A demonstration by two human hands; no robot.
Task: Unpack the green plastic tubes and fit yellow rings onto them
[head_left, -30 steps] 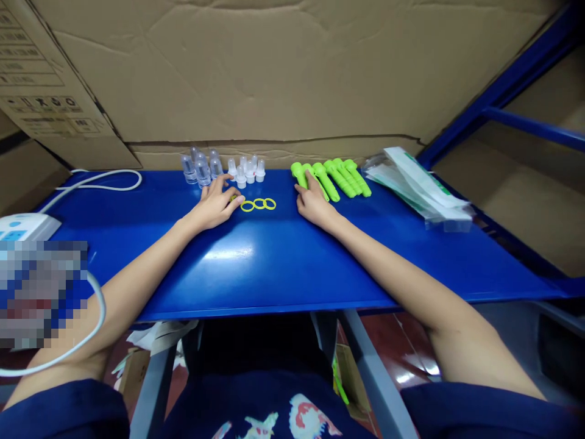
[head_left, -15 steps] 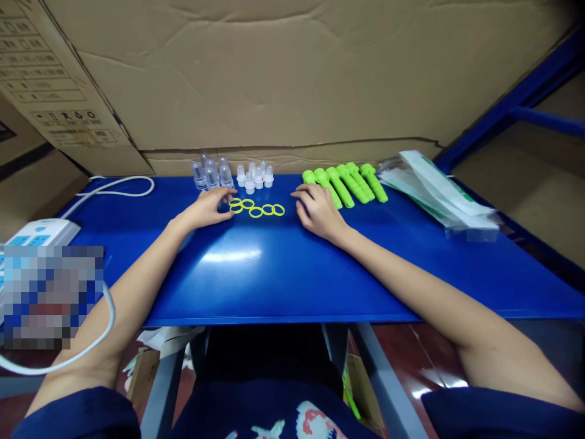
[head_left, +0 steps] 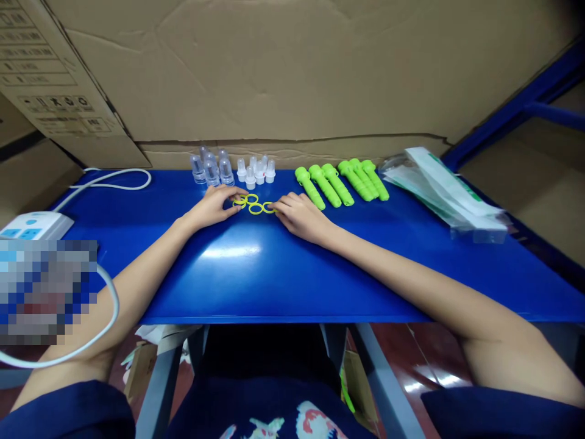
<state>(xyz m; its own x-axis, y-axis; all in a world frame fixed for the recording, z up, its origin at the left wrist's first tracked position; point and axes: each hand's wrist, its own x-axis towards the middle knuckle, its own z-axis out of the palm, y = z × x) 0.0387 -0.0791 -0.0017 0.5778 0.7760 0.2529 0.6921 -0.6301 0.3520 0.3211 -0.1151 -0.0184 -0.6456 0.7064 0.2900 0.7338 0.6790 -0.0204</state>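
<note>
Standing here: two bare hands, well apart from each other, working at a small cluster of yellow rings [head_left: 256, 213] flat on the blue table [head_left: 292, 280], centre of frame. At least five rings, some overlapping at the left end; right end partly covered, so no firm count.

Left hand [head_left: 211, 206]: thumb and forefinger parted, tips at the leftmost rings. Contact looks likely, grip doesn't. Right hand [head_left: 300, 216]: fingertips down on the rightmost ring, curled; pinched or just pressing, cannot tell from here.

Around them: clear bottle-shaped pieces [head_left: 210, 171] upright just behind the left hand, smaller white-based pieces [head_left: 250, 178] beside those, upper middle. Green tubes [head_left: 325, 186] lying slanted in two threes, upper right of centre. Farther right, plastic-wrapped packets [head_left: 450, 189]. Left edge: power strip [head_left: 43, 224], with a white cable [head_left: 114, 292] looping across near the left forearm.

Handling, my judgement: thin rings probably slide or flip easily, so light fingertip contact, moved flat, beats pressing on a rim. Overlapped ones best parted singly, one fingertip steadying the neighbour. Keep the left knuckles low and clear of the upright pieces, which could topple. Right wrist is better kept off the green tubes, since those might roll.
</note>
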